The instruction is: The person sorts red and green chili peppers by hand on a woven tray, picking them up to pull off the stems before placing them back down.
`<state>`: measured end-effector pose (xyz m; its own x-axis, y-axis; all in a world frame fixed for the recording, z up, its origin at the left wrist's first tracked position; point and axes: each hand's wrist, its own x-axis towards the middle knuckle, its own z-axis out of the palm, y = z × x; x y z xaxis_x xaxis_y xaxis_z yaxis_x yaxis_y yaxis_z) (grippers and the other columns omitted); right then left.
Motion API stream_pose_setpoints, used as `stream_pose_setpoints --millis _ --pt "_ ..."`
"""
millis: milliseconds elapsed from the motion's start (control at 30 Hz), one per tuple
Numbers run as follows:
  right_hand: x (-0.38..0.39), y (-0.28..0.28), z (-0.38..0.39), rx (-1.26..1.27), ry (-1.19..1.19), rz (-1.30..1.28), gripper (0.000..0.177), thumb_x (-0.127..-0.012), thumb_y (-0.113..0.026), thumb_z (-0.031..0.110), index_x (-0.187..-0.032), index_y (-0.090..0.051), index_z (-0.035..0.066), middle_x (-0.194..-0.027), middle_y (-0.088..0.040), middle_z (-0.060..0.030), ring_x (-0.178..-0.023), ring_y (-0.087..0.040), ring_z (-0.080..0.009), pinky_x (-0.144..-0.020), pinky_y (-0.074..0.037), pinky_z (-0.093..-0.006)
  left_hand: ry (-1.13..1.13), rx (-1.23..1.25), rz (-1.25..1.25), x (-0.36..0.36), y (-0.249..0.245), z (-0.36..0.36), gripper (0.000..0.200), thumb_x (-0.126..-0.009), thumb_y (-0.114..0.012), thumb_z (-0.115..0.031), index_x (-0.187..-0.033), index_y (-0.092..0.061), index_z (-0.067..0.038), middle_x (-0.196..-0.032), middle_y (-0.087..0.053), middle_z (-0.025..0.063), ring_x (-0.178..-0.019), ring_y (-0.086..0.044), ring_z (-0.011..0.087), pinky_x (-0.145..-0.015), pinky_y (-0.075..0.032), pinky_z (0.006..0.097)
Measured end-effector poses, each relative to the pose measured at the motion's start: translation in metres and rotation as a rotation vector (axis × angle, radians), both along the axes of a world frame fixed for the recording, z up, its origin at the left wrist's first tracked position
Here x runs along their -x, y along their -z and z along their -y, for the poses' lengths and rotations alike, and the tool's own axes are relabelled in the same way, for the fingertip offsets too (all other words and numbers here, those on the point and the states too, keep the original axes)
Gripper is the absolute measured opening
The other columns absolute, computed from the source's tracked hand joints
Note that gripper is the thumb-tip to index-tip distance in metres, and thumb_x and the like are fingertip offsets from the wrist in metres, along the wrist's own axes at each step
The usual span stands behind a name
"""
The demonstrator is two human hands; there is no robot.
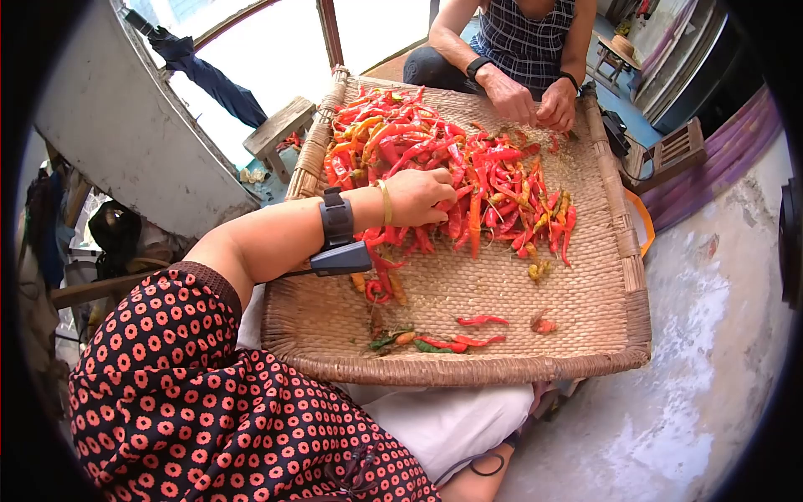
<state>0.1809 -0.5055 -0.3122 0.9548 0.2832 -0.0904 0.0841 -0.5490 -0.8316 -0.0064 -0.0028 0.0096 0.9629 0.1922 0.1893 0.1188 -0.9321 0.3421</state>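
My left hand (420,197) reaches from the left over a heap of chili peppers (493,171), mostly red with some orange and yellowish ones. Its fingers are bent and closed on a red chili pepper (456,196) at the near side of the heap. The fingertips are partly hidden among the peppers. The heap fills the far part of a woven tray (535,322). Several peppers lie apart along the near rim, among them a red pepper (483,320) and a green pepper (432,345). My right hand is out of view.
Across the tray, another person's two hands (535,105) meet over its far right corner. A wooden stool (280,130) and a folded umbrella (209,75) are at the far left. Small crates (682,159) stand beyond the right rim. White cloth (456,418) lies below the near rim.
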Motion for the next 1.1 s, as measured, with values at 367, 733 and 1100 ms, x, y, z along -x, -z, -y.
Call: stream_pose_setpoints --millis 367,733,1100 --pt "-0.003 -0.042 -0.047 0.309 0.084 0.118 0.041 -0.075 -0.064 0.021 -0.108 -0.052 0.0 -0.115 -0.053 -0.013 -0.097 -0.054 -0.0215 -0.081 -0.045 -0.0302 0.049 0.027 0.058 -0.001 0.003 -0.004 0.023 -0.069 -0.066 -0.015 -0.089 -0.059 -0.005 -0.098 -0.053 0.0111 -0.086 -0.056 0.0286 -0.074 -0.047 0.0362" --pt "-0.001 -0.06 -0.059 0.427 0.167 0.042 0.053 -0.077 -0.062 0.029 -0.119 -0.044 0.0 -0.121 -0.05 -0.015 -0.1 -0.054 -0.0258 -0.083 -0.045 -0.0322 0.06 0.027 0.039 -0.002 0.0 -0.001 0.022 -0.069 -0.066 -0.014 -0.088 -0.06 -0.005 -0.099 -0.053 0.0108 -0.088 -0.056 0.028 -0.074 -0.047 0.0357" --pt "-0.009 -0.017 -0.05 -0.166 0.311 -0.022 0.048 -0.082 -0.055 0.03 -0.119 -0.045 0.0 -0.119 -0.051 -0.0127 -0.097 -0.054 -0.0232 -0.082 -0.045 -0.032 0.08 0.011 0.053 -0.003 0.002 -0.004 0.022 -0.069 -0.066 -0.012 -0.088 -0.06 -0.004 -0.099 -0.053 0.01 -0.089 -0.056 0.0263 -0.074 -0.047 0.0341"
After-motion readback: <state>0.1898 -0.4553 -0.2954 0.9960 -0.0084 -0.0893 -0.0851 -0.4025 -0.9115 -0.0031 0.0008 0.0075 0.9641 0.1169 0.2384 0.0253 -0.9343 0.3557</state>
